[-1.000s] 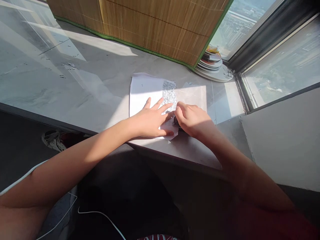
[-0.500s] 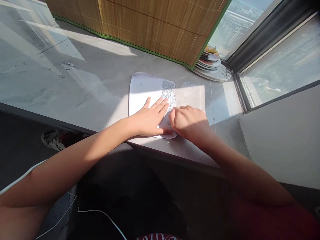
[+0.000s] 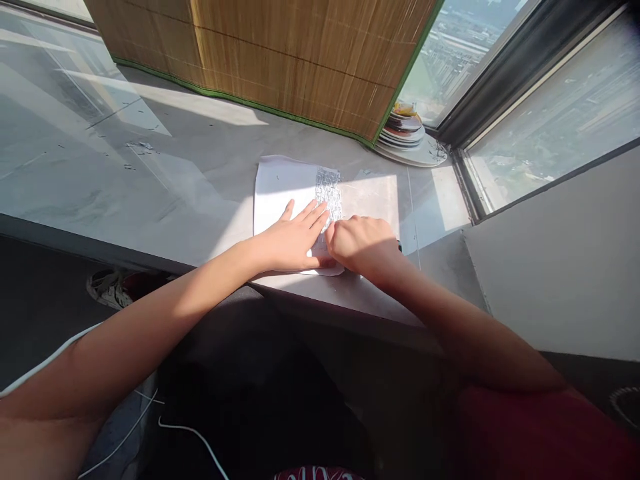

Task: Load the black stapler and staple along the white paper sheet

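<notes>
A white sheet of paper [image 3: 280,190] lies on the grey stone ledge [image 3: 175,173] near its front edge. A dense band of small dark marks [image 3: 329,190] runs down the sheet's right side. My left hand [image 3: 293,240] lies flat on the paper with its fingers stretched out, pressing it down. Pressed against those fingertips at the paper's right edge is my right hand [image 3: 363,243], closed in a fist. A small dark object [image 3: 399,245] pokes out on the fist's right side; most of it is hidden.
A bamboo mat with green trim [image 3: 280,53] leans at the back of the ledge. A stack of plates [image 3: 405,130] stands by the window frame [image 3: 500,73]. Tiny dark bits [image 3: 135,147] are scattered at left. A shoe [image 3: 107,287] and a white cable [image 3: 190,433] lie below.
My right hand has slid left and curled tighter, hiding the dark object that showed under its fingers. The left fingers have drawn closer together on the paper.
</notes>
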The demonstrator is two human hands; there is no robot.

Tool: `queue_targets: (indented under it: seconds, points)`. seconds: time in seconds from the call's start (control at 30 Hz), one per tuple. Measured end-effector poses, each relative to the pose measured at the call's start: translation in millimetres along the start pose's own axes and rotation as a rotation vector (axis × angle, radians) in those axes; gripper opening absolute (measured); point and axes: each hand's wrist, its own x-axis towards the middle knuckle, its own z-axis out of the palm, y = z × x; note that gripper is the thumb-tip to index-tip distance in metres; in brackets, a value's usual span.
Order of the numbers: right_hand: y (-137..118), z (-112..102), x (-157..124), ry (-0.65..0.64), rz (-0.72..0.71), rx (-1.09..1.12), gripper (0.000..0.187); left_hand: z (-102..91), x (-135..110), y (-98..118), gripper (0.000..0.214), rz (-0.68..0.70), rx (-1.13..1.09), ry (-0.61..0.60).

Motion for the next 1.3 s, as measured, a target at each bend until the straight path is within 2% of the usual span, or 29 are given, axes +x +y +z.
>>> queue_targets:
  seconds: [0.07,0.17,0.23,0.37,0.43,0.63,0.7,0.77,0.83,0.87,0.9,1.0,1.07,1.13,1.2,1.3]
  points:
    - [8,-6,5,-0.075,0.015,0.033,0.046,-1.0,0,0,0.101,-0.007,-0.007,0.000]
    - [33,-19,14,-0.197,0.011,0.245,0.062,-2.1,-2,0,0.099,-0.012,-0.021,0.010]
    - [55,-29,19,-0.239,-0.109,0.383,0.065,-3.5,-3,-1,0.100,-0.001,-0.029,0.009]
    - [94,-43,25,-0.410,-0.445,0.496,0.052,-8.8,-5,0,0.089,-0.013,-0.042,0.017]
    - [106,-47,29,-0.468,-0.499,0.488,0.048,-11.1,-6,1,0.079,-0.036,-0.031,0.021]
    - [142,-48,38,-0.426,-0.414,0.563,0.045,-8.4,-4,-1,0.079,-0.079,-0.057,0.111]
    - [149,-48,37,-0.334,-0.353,0.680,0.047,-7.4,-2,-4,0.081,-0.083,-0.112,0.184]
    - [142,-48,37,-0.152,-0.253,0.845,0.045,-7.8,-1,-11,0.070,-0.105,-0.207,0.333]
    - [119,-45,41,0.017,-0.134,0.964,0.041,-9.3,2,-20,0.051,-0.195,-0.295,0.558]
    - [102,-42,44,0.050,-0.085,0.981,0.038,-10.1,3,-25,0.044,-0.261,-0.316,0.671]
    - [82,-37,50,0.029,-0.052,0.971,0.033,-10.9,3,-31,0.039,-0.325,-0.316,0.764]
    - [18,-18,71,0.065,-0.017,0.844,0.016,-12.9,2,-44,0.034,-0.452,-0.246,0.956]
    - [-17,-7,85,0.077,-0.011,0.691,0.016,-13.8,0,-50,0.037,-0.498,-0.195,1.043]
    - [-36,1,93,0.101,-0.007,0.592,0.015,-14.4,-2,-52,0.039,-0.520,-0.157,1.090]
    - [-40,5,93,0.126,0.012,0.533,0.013,-14.5,-3,-53,0.037,-0.522,-0.139,1.100]
    - [-20,8,76,0.134,0.070,0.485,0.014,-13.7,-2,-54,0.035,-0.521,-0.146,1.088]
